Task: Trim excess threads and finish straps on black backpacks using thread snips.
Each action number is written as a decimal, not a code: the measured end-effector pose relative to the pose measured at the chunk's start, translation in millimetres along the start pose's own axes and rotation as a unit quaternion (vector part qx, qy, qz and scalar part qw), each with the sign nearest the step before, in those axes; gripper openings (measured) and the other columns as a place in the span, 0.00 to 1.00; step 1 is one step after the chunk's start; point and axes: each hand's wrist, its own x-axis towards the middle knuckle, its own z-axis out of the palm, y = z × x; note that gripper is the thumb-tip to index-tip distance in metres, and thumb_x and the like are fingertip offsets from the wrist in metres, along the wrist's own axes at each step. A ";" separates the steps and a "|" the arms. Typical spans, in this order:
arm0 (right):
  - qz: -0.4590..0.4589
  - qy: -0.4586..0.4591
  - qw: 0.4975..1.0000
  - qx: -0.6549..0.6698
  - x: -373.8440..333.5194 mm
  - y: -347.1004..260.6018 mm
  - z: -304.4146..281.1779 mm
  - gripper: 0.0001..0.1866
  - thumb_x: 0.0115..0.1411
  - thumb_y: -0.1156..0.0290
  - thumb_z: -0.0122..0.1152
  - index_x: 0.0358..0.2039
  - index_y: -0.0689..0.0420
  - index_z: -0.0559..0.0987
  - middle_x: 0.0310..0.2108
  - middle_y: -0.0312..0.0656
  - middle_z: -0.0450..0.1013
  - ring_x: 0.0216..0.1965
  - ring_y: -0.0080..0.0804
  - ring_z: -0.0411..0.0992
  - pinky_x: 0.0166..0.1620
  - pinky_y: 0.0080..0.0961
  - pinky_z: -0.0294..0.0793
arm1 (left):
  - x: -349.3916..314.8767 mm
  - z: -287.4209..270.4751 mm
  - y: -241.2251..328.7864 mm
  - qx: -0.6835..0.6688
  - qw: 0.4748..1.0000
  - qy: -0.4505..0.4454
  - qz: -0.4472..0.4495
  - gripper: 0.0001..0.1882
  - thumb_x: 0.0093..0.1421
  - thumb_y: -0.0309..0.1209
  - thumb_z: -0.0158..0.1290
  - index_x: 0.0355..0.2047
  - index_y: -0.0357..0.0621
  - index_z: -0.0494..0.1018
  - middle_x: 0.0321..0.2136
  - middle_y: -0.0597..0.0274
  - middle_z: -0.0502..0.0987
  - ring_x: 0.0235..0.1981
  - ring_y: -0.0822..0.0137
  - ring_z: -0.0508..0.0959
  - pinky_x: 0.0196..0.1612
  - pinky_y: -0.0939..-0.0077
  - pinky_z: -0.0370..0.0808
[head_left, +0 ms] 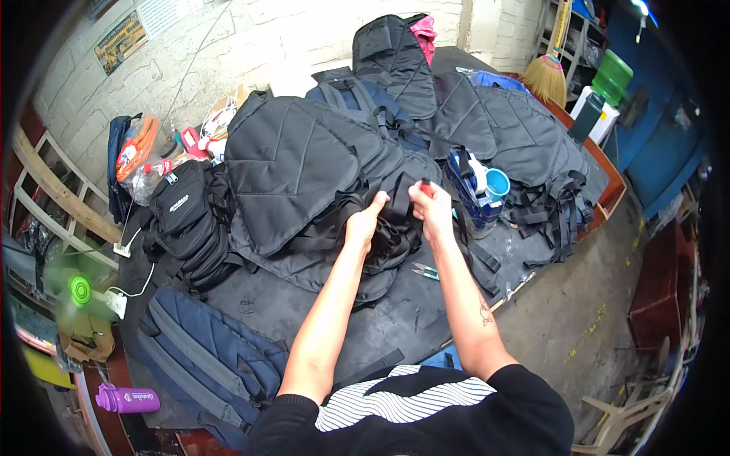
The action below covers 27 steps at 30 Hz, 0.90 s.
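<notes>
My left hand (366, 222) is closed on a black webbing strap (351, 204) of the backpack pile, its thumb pointing up. Just right of it, my right hand (432, 208) forms a fist, and a small dark, reddish-tipped thing (425, 183) pokes out at its top; I cannot make out its kind. Loose black straps (391, 228) hang between and below both hands. Under them lie stacked black backpacks (293, 171). A pair of small thread snips (426, 270) rests on the dark table (357, 334), near my right forearm.
A blue backpack (209, 357) lies front left, beside a purple bottle (128, 398) and a green fan (79, 290). Smaller black bags (190, 220) stand at left. A clear-blue container with a cyan cup (496, 183) sits right of my hands, before more black backpacks (525, 125).
</notes>
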 end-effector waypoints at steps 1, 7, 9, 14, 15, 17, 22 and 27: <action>-0.002 0.000 1.000 0.000 3.0 4.2 0.7 0.05 0.52 0.75 0.58 0.25 0.56 0.70 0.16 0.26 0.61 0.12 0.09 0.52 0.16 0.10 0.47 | 0.4 -4.0 0.2 0.006 1.000 -0.011 -0.021 0.20 0.49 0.36 0.60 0.39 0.36 0.74 0.39 0.63 0.75 0.41 0.72 0.73 0.48 0.81 0.65; -0.049 0.015 0.993 -0.107 12.8 23.1 1.7 0.07 0.52 0.70 0.58 0.27 0.58 0.70 0.18 0.31 0.65 0.15 0.17 0.61 0.18 0.16 0.58 | -5.6 10.0 -2.3 -0.046 0.997 -0.060 0.029 0.15 0.46 0.29 0.62 0.34 0.38 0.73 0.32 0.64 0.75 0.34 0.72 0.74 0.43 0.81 0.68; -0.168 0.063 0.955 -0.234 11.7 29.4 2.4 0.09 0.53 0.67 0.58 0.27 0.59 0.70 0.20 0.35 0.67 0.18 0.24 0.65 0.21 0.20 0.62 | 5.8 4.5 -18.5 -0.058 0.997 -0.035 0.044 0.14 0.48 0.27 0.60 0.35 0.39 0.73 0.32 0.65 0.74 0.33 0.73 0.73 0.41 0.82 0.68; -0.277 0.030 0.811 -0.515 -18.9 22.1 23.4 0.14 0.50 0.61 0.58 0.28 0.58 0.70 0.26 0.43 0.70 0.27 0.41 0.71 0.29 0.31 0.69 | 22.8 -9.1 -40.0 -0.101 0.991 0.004 0.093 0.11 0.51 0.25 0.57 0.35 0.40 0.71 0.31 0.66 0.73 0.32 0.75 0.72 0.37 0.83 0.69; -0.276 0.022 0.811 -0.516 -21.7 22.5 24.1 0.14 0.50 0.61 0.58 0.28 0.58 0.70 0.26 0.43 0.70 0.27 0.41 0.71 0.29 0.31 0.69 | 19.1 -12.9 -45.5 -0.138 0.990 -0.009 0.032 0.11 0.53 0.27 0.55 0.36 0.40 0.71 0.33 0.66 0.73 0.34 0.75 0.72 0.39 0.84 0.68; -0.277 0.027 0.791 -0.545 -24.0 21.9 23.4 0.14 0.49 0.61 0.59 0.26 0.58 0.70 0.24 0.41 0.69 0.24 0.39 0.71 0.27 0.30 0.69 | 6.1 -14.1 -40.5 -0.101 0.993 -0.018 0.052 0.11 0.55 0.29 0.54 0.37 0.40 0.70 0.34 0.66 0.73 0.35 0.76 0.71 0.41 0.85 0.67; -0.283 0.021 0.804 -0.523 -31.0 31.3 39.3 0.12 0.45 0.64 0.59 0.25 0.58 0.70 0.22 0.42 0.68 0.22 0.40 0.70 0.25 0.31 0.68 | 0.5 -36.8 -38.9 -0.108 0.993 -0.032 0.027 0.12 0.55 0.31 0.53 0.39 0.38 0.71 0.34 0.66 0.73 0.37 0.76 0.72 0.43 0.85 0.66; -0.269 0.023 0.809 -0.522 -30.1 36.6 36.0 0.13 0.43 0.65 0.59 0.25 0.59 0.70 0.22 0.43 0.69 0.21 0.41 0.70 0.25 0.31 0.68 | -5.8 -36.8 -25.7 -0.084 0.996 -0.030 -0.004 0.09 0.53 0.26 0.55 0.35 0.40 0.73 0.32 0.62 0.76 0.34 0.74 0.75 0.40 0.84 0.69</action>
